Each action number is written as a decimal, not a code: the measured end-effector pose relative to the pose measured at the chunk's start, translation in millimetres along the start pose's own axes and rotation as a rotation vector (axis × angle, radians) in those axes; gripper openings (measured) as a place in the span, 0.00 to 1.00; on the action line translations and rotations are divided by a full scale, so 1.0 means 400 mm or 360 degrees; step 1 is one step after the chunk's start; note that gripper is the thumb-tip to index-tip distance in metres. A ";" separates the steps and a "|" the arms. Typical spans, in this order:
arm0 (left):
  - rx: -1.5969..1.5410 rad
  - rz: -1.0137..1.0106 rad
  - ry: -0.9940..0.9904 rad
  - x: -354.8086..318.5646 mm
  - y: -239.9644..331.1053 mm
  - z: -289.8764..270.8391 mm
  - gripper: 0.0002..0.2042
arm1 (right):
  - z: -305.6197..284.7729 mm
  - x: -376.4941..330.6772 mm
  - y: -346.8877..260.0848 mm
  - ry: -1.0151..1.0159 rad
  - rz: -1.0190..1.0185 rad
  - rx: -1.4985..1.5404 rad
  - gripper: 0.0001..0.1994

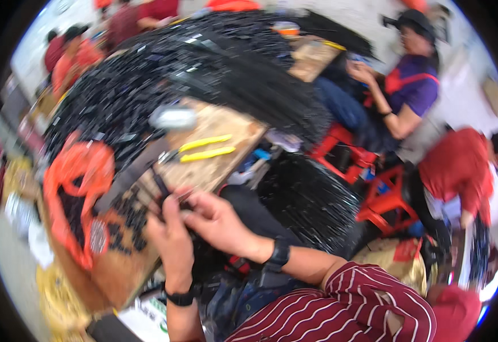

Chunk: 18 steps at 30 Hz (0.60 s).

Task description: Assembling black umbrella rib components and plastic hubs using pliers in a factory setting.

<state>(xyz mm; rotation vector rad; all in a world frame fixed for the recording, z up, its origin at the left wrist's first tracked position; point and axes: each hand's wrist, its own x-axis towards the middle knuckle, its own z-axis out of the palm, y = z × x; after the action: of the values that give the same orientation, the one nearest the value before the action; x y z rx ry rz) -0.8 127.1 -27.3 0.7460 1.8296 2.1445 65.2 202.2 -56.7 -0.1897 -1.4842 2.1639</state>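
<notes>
Here, both hands met over the near edge of the brown wooden counter (226, 142). The left hand (169, 236) had its fingers curled together, its grip clamped on a thin, dark, strip-shaped part (160, 185) that rose from between the fingertips toward the counter top. The right hand (217, 222) lay just beside the left, its fingertips touching the same area; the blur did not show whether its grip was closed on the part or only resting against it. Small black loose pieces (126, 222) lay scattered on the counter beside the left hand. An orange plastic bag (75, 171) with dark contents sat further left. A pair of yellow-handled pliers (203, 149) lay on the counter beyond the hands, well apart from them. A large heap of black strips (203, 62) covered the far side.
</notes>
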 end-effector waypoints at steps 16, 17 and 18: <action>-0.0308 -0.0162 -0.0725 -0.026 0.003 0.247 0.19 | -0.187 -0.131 -0.208 0.0349 -0.0387 -0.0541 0.13; -0.0263 -0.0171 -0.0780 -0.025 -0.008 0.266 0.19 | -0.217 -0.136 -0.205 0.0327 -0.0421 -0.0636 0.14; -0.0249 -0.0174 -0.0752 -0.015 -0.031 0.278 0.19 | -0.233 -0.134 -0.197 0.0360 -0.0419 -0.0522 0.13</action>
<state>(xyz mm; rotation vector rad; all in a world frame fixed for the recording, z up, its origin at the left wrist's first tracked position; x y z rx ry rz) 59.2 221.6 -30.4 0.9872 1.4083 1.8188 173.2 275.9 -31.2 -0.3206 -1.6209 1.6295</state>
